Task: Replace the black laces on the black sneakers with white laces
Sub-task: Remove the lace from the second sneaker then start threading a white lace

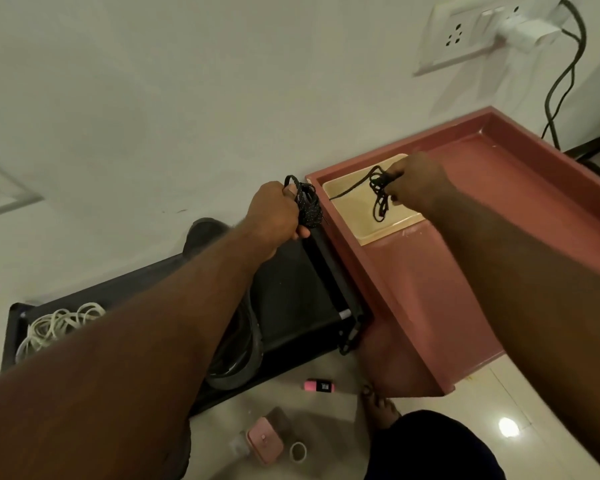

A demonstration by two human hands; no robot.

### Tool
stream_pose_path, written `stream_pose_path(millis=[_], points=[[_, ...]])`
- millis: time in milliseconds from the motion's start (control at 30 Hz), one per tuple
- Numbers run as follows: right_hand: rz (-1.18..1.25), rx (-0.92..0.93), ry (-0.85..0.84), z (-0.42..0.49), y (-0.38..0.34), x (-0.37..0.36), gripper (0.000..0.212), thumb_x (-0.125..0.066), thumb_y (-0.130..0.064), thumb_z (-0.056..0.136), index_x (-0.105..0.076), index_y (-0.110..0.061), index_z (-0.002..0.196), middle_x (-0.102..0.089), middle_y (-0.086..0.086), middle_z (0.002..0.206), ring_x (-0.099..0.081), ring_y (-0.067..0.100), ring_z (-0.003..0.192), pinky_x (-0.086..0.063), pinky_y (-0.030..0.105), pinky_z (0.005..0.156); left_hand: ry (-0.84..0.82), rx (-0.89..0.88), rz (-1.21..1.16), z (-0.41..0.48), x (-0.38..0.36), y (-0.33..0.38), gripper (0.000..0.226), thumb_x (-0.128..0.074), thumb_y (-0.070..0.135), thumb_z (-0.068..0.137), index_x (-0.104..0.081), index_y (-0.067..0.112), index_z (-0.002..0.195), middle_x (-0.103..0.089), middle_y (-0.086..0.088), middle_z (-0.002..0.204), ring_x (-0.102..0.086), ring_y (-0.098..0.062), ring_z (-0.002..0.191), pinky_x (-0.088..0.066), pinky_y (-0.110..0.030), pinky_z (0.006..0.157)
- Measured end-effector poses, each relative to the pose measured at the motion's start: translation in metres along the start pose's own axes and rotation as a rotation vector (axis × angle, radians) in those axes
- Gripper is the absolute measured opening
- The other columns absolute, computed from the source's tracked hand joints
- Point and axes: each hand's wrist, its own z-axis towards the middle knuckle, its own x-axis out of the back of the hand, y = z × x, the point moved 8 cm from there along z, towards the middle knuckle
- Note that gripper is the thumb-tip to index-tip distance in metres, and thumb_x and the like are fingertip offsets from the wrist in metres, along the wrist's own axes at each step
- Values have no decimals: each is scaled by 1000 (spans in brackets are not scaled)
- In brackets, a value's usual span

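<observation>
White wall behind, socket plate (465, 32) with white charger (527, 31) plugged in top right. Below it, pink-red worktop (413, 278) with raised rim, pushed against the wall; cream tray (392, 226) lying in its left end. Low black rack (291, 292) just beside the worktop on the left.

Left hand (274, 213) over the rack's far corner, grip clenched round a wound black lace bundle (308, 206): flat, black with tiny pale flecks, coiled tight, one loop poking up above the fingers. Right hand (418, 181) over the cream tray, grip pinching a second black lace (378, 194): plain black, loosely tangled, loops hanging down onto the tray and one tail trailing left across it.

White laces (56, 325) heaped in loose loops at the rack's left end. Dark sneaker (243, 355) on the rack, mostly hidden under the left forearm, grey sole edge showing. Pink marker (319, 385) and tape roll (298, 452) on the tiled floor.
</observation>
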Motion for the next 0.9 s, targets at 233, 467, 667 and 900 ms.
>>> stream_pose_path(millis=[233,467,667,900], points=[[-128,93,32,-12,-15,42,23,-65,2,86,-77,-5,104,-72,16,86,-69,31,85,-56,35,78,-34,-8,-24,-7,-8,8,29,-28,24,108,-49,3,108,-63,-11,75,-58,-15,49,-43,-21,40],[25,101,-82,-9,-42,-27,22,-67,2,87,-75,-4,106,-73,16,97,-70,29,86,-58,38,73,-49,14,-36,-7,-13,5,31,-29,26,108,-49,2,108,-63,-11,71,-59,-19,54,-45,-24,45],[50,48,-44,-4,-32,-54,50,-65,-7,87,-58,-11,137,-56,11,142,-51,27,130,-42,32,107,-44,19,-12,1,-6,-4,29,-30,26,108,-48,5,103,-63,-11,67,-59,-20,54,-47,-25,48],[-277,200,-91,-1,-36,-75,30,-54,-7,96,-72,-7,121,-67,15,124,-60,34,115,-48,35,96,-68,51,-49,4,-22,-12,28,-30,26,108,-48,3,109,-64,-13,72,-59,-17,51,-46,-21,43]])
